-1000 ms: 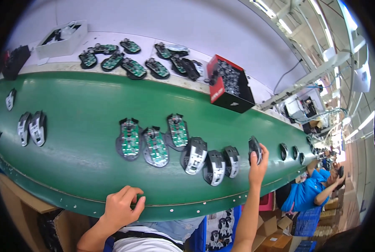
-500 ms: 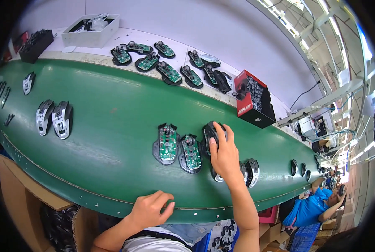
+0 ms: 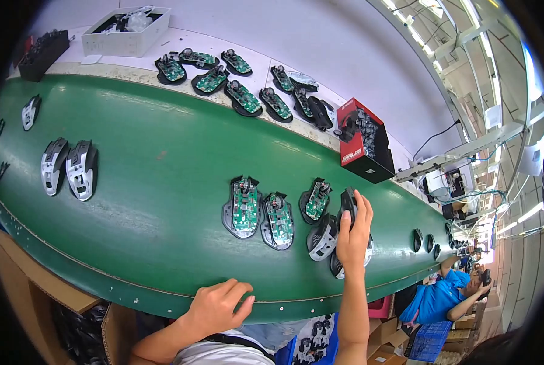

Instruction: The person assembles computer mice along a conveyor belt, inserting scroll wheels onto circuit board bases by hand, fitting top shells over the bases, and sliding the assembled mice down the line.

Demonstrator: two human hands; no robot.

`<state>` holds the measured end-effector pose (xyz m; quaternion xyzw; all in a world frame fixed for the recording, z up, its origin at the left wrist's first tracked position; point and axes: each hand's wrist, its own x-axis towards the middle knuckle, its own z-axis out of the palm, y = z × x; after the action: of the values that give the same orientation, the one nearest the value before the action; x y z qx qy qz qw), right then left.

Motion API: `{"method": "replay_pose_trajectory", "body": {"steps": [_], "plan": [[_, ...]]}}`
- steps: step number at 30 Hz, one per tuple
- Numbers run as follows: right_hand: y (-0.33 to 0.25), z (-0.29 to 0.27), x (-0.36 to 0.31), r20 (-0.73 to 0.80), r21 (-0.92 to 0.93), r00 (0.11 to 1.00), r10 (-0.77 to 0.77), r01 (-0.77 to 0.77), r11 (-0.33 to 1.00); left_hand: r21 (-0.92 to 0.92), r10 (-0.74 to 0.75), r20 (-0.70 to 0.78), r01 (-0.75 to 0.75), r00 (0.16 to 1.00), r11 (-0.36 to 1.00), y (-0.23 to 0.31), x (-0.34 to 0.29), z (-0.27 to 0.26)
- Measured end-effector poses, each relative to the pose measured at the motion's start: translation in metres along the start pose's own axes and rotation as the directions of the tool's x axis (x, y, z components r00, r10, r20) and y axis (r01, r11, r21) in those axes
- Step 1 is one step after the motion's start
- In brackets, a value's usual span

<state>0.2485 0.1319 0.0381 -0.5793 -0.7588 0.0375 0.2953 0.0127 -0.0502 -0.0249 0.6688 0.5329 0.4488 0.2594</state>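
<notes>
Your right hand [image 3: 352, 234] curls its fingers over a black mouse shell [image 3: 347, 207] to lift it off the green belt [image 3: 162, 182]; your left hand [image 3: 216, 306], fingers loosely bent and empty, braces on the near edge.

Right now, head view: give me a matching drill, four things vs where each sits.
Things:
1. left hand
2. right hand
3. red and black box
4. white tray

Places:
A. far left of the white shelf behind the belt
B. on the near edge of the green belt
C. on a black mouse top shell
D. right end of the white shelf

Pairs: 1-B, 2-C, 3-D, 4-A
</notes>
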Motion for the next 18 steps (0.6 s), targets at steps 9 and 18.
{"method": "replay_pose_trajectory", "body": {"steps": [9, 18], "plan": [[-0.013, -0.01, -0.05, 0.168, -0.046, 0.961, -0.22, 0.23, 0.972, -0.004, -0.001, 0.03, 0.002, 1.0, 1.0, 0.003, 0.002, -0.004], [0.036, -0.047, -0.048, 0.122, -0.351, 0.987, -0.101, 0.138, 0.926, -0.002, 0.011, 0.045, -0.011, 0.999, 1.0, 0.003, 0.002, -0.007]]}}
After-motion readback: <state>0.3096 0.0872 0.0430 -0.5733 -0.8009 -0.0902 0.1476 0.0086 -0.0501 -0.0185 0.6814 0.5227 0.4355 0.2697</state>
